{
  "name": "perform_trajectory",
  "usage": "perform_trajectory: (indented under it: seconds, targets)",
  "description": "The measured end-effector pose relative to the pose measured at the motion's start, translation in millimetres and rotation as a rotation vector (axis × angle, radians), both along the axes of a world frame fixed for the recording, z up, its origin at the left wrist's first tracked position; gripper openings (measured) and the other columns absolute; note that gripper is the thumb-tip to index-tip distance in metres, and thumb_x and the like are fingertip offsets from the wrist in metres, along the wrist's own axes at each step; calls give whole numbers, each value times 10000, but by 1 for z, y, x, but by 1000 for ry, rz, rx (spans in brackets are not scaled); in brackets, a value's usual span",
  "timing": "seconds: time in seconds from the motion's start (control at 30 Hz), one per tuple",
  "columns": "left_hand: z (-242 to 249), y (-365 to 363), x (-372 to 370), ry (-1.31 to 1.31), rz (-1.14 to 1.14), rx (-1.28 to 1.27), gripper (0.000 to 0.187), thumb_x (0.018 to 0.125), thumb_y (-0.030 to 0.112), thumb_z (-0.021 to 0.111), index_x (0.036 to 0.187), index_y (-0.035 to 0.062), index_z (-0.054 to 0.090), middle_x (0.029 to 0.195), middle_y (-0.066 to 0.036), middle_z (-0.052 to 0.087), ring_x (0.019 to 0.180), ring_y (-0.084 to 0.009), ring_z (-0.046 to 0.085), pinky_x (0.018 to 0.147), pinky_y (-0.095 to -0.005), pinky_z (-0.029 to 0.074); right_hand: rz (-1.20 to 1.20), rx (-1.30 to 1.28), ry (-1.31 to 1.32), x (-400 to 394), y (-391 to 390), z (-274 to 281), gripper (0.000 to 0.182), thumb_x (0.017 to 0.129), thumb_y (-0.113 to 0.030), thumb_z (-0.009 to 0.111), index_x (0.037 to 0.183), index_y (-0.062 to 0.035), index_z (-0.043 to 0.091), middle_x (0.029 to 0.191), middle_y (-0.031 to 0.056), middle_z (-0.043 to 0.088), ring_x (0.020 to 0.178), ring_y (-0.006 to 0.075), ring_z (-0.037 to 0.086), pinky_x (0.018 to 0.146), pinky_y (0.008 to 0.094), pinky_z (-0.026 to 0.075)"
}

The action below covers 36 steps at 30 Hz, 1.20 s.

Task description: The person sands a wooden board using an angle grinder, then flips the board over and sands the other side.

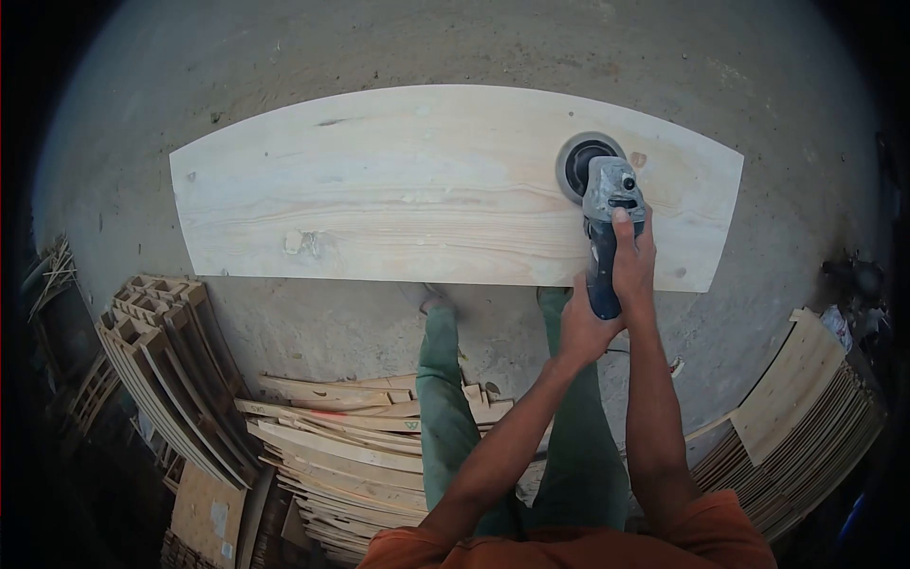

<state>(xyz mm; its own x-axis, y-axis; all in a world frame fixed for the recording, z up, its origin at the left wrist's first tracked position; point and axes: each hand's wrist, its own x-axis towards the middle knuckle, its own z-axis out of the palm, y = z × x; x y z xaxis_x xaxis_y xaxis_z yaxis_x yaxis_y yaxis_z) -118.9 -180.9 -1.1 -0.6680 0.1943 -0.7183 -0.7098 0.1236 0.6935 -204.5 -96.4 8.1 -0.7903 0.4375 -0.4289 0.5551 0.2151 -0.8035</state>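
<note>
A pale wooden panel (pixel 408 190) with a curved far edge lies across the view, with knots and a rough patch at its lower left. On its right part rests an angle grinder (pixel 603 194), its round disc against the wood. My left hand (pixel 586 327) is wrapped round the rear end of the grinder's dark body. Further forward, my right hand (pixel 633 261) grips the body from the right side, thumb on top near the grey head. Both hands are closed on the tool.
Stacked thin wooden strips (pixel 351 455) lie by my legs at the lower left, beside slatted wooden pieces (pixel 171 351). Another stack of boards (pixel 787 427) stands at the lower right. A cord shows near my right wrist. Concrete floor (pixel 427 43) surrounds the panel.
</note>
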Motion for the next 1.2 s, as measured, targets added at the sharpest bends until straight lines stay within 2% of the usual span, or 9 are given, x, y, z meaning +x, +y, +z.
perform_trajectory:
  seconds: [0.17, 0.27, 0.33, 0.5, 0.67, 0.77, 0.83, 1.03, 1.2]
  targets:
    - [4, -33, -1, -47, -6, -12, 790, 744, 266, 859, 1343, 18, 408, 1112, -214, 672, 1008, -309, 696, 861, -405, 531, 5, -75, -12, 1, -34, 0, 662, 948, -519, 616, 1343, 2, 509, 1034, 190, 708, 932, 258, 694, 840, 385, 535]
    - [4, -59, -3, -22, 100, -14, 760, 740, 250, 859, 1314, 9, 422, 1100, -176, 670, 974, -251, 683, 854, -387, 532, 88, -103, -66, -9, -63, 0, 743, 910, -563, 651, 1377, -15, 467, 1028, 238, 702, 961, 350, 712, 863, 424, 531]
    - [5, -64, -8, -29, 201, 50, 710, 752, 216, 845, 1289, 4, 432, 1089, -147, 664, 963, -206, 661, 852, -363, 529, 116, -94, -55, -13, -69, -4, 758, 904, -568, 655, 1385, -17, 456, 1022, 245, 698, 953, 360, 711, 867, 431, 529]
    - [8, -29, -8, -17, 12, -23, 667, 776, 191, 830, 1280, 6, 433, 1066, -155, 668, 961, -208, 669, 836, -354, 535, -7, -117, -44, -4, -25, 7, 739, 913, -565, 635, 1370, -7, 475, 1065, 232, 696, 988, 330, 698, 882, 420, 524]
    - [7, 27, 0, -80, -1, 29, 751, 753, 238, 851, 1323, 11, 417, 1092, -204, 679, 1002, -283, 695, 848, -385, 538, -1, -4, -32, 12, 35, -2, 692, 939, -541, 605, 1352, 3, 498, 1124, 217, 681, 1030, 271, 669, 900, 390, 516]
    - [0, 45, 6, -34, -211, 14, 794, 750, 272, 853, 1346, 9, 399, 1092, -226, 676, 1002, -340, 698, 844, -409, 542, -140, -37, -13, 24, 61, -2, 657, 960, -520, 588, 1347, 4, 507, 1138, 206, 672, 1022, 260, 658, 906, 373, 507]
    - [1, 54, 17, -4, -176, 8, 802, 746, 284, 855, 1346, 9, 398, 1083, -232, 674, 994, -360, 697, 834, -419, 544, -218, -106, -97, 33, 72, 2, 636, 971, -508, 577, 1339, 7, 516, 1151, 190, 667, 1017, 258, 652, 914, 363, 498]
    - [14, -34, -12, -61, 66, 20, 764, 750, 297, 854, 1302, 3, 416, 1058, -188, 674, 944, -275, 688, 815, -379, 535, 36, -31, -60, -7, -31, 0, 721, 916, -573, 632, 1346, -9, 505, 1033, 211, 702, 965, 289, 687, 872, 383, 519]
    - [-3, -139, -28, 53, 124, -33, 714, 755, 283, 847, 1267, 14, 429, 1025, -173, 681, 900, -256, 687, 796, -377, 536, 157, -41, -94, -38, -143, -5, 839, 881, -668, 608, 1387, -18, 449, 1032, 291, 693, 995, 437, 690, 899, 469, 509]
